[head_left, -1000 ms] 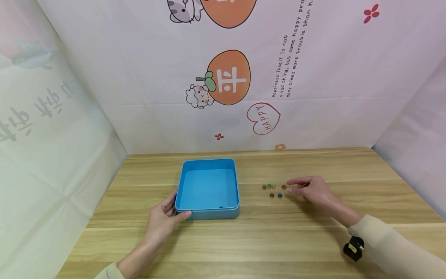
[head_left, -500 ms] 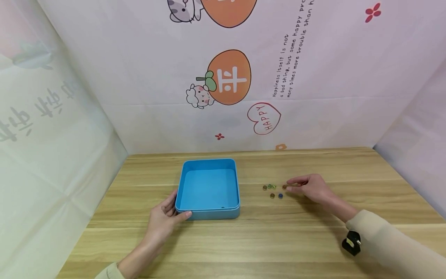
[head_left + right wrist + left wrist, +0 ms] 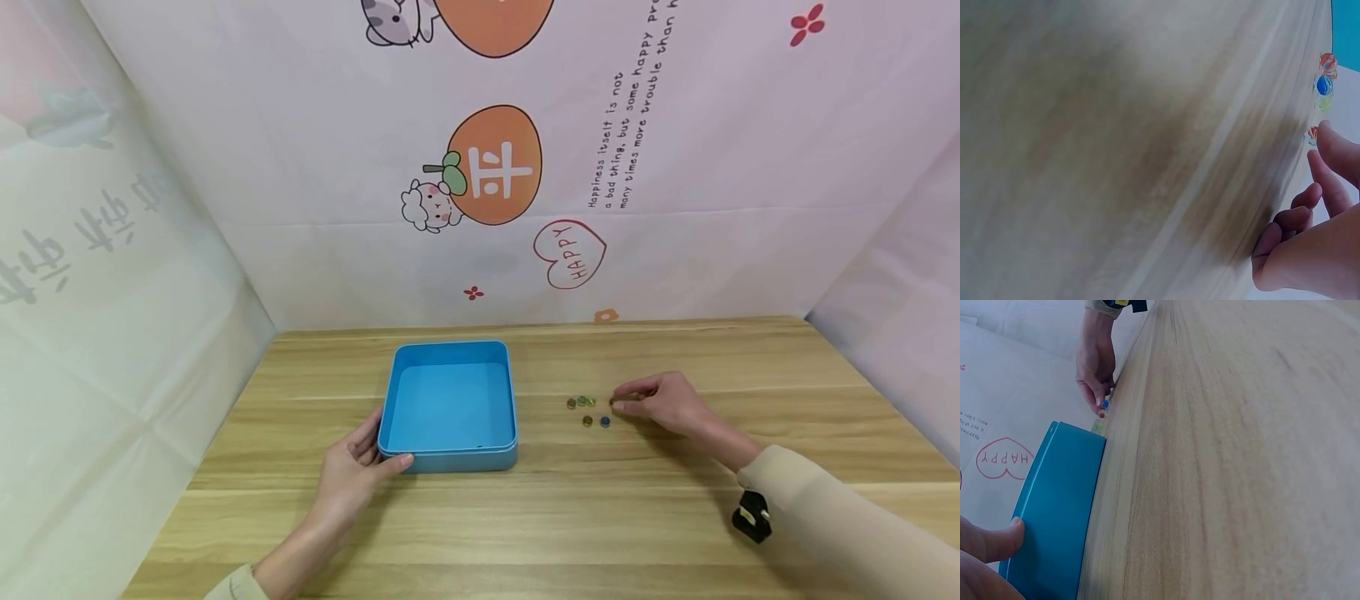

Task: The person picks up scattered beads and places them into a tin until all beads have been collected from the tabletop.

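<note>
In the head view my left hand grips the near left corner of an open blue box, its thumb over the front wall. A small dark spot shows just inside the box's near rim; I cannot tell what it is. To the right of the box, my right hand pinches a reddish-brown glass marble between thumb and forefinger, down at the table. Several other marbles lie just left of these fingertips, among them a blue marble, a brown marble and a green marble.
A wood-grain table carries everything. Behind it rises a white printed cloth with cartoon figures and writing. More pale cloth hangs along the left and right sides.
My right hand has moved slightly left, and its thumb and forefinger have closed around the reddish-brown marble. My left hand stays on the box.
</note>
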`<state>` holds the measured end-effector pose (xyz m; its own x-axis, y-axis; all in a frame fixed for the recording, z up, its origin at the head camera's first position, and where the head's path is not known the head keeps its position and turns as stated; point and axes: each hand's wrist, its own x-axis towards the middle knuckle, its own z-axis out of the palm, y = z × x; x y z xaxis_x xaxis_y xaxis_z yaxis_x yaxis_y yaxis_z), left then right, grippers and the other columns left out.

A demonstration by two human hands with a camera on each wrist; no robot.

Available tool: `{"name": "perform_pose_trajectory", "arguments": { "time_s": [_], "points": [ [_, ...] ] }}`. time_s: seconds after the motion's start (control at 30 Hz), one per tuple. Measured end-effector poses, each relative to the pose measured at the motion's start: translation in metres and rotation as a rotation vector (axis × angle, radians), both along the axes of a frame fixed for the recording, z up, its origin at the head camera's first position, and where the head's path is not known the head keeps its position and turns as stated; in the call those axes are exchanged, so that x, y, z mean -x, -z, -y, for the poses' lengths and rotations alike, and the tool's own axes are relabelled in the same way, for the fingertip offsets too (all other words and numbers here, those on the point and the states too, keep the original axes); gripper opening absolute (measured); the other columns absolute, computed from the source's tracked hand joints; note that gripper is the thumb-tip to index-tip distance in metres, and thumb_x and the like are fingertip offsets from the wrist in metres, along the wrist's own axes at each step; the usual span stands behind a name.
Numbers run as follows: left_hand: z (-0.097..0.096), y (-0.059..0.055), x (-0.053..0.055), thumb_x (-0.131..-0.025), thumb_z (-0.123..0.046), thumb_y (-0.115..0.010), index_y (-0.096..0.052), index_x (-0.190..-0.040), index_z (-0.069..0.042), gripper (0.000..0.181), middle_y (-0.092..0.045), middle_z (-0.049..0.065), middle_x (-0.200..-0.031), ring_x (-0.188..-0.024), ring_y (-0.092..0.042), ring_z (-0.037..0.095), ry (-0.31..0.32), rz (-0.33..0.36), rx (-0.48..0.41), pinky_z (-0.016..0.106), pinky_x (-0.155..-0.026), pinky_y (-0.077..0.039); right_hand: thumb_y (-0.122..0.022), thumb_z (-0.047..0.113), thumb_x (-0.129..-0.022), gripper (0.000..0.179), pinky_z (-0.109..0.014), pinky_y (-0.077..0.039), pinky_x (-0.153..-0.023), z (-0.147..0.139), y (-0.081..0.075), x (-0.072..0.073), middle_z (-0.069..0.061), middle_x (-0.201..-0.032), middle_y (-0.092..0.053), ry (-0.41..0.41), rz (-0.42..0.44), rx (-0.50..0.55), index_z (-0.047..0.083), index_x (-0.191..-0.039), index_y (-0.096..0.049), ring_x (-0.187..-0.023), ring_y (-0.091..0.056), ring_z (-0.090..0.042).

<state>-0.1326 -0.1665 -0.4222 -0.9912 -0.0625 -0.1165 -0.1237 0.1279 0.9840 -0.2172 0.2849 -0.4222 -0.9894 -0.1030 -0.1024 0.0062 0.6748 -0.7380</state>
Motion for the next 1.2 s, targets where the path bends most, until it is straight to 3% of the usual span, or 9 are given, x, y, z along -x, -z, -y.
{"name": "perform_pose_trajectory", "arguments": {
  "time_s": [0.17, 0.4, 0.67, 1.0, 1.2],
  "points": [
    [0.000, 0.000, 0.000, -0.091, 0.004, -0.081, -0.033, -0.163, 0.000, 0.087, -0.031, 0.022, -0.167, -0.152, -0.033, 0.036, 0.002, 0.001, -0.004, 0.038, -0.112, -0.043, -0.083, 0.027, -0.094, 0.032, -0.035, -0.053, -0.082, 0.000, 0.002, 0.001, -0.019, -0.123, -0.073, -0.006, -0.011, -0.024, 0.004, -0.116, -0.081, -0.107, -0.064, -0.029],
    [0.000, -0.001, 0.000, -0.091, 0.003, -0.081, -0.034, -0.163, 0.000, 0.087, -0.031, 0.022, -0.167, -0.151, -0.033, 0.037, 0.003, 0.000, 0.003, 0.039, -0.112, -0.043, -0.083, 0.024, -0.094, 0.028, -0.035, -0.052, -0.079, 0.001, 0.003, 0.002, -0.018, -0.118, -0.075, -0.010, -0.039, -0.047, 0.003, -0.113, -0.082, -0.101, -0.064, -0.027],
    [-0.001, -0.003, -0.002, -0.090, 0.002, -0.083, -0.035, -0.163, -0.001, 0.087, -0.035, 0.023, -0.165, -0.151, -0.035, 0.036, -0.006, 0.009, 0.001, 0.039, -0.113, -0.042, -0.082, 0.021, -0.095, 0.025, -0.051, -0.057, -0.091, 0.000, 0.004, 0.001, -0.020, -0.116, -0.076, -0.037, -0.071, -0.045, 0.001, -0.110, -0.082, -0.115, -0.066, -0.041],
    [0.000, -0.003, -0.002, -0.090, 0.002, -0.083, -0.036, -0.163, -0.001, 0.087, -0.034, 0.022, -0.166, -0.151, -0.035, 0.037, -0.003, 0.010, 0.005, 0.040, -0.115, -0.040, -0.083, 0.026, -0.095, 0.028, -0.034, -0.053, -0.077, 0.001, 0.000, 0.001, -0.023, -0.124, -0.072, -0.001, -0.034, -0.017, 0.003, -0.112, -0.082, -0.107, -0.064, -0.032],
    [0.000, -0.002, -0.001, -0.090, 0.002, -0.082, -0.035, -0.163, -0.001, 0.087, -0.033, 0.023, -0.166, -0.152, -0.034, 0.037, 0.000, 0.004, 0.001, 0.039, -0.115, -0.041, -0.081, 0.025, -0.097, 0.030, -0.028, -0.042, -0.065, 0.004, -0.009, 0.000, -0.027, -0.135, -0.066, 0.015, -0.006, 0.047, 0.002, -0.116, -0.081, -0.105, -0.055, -0.030]
  ]
}}
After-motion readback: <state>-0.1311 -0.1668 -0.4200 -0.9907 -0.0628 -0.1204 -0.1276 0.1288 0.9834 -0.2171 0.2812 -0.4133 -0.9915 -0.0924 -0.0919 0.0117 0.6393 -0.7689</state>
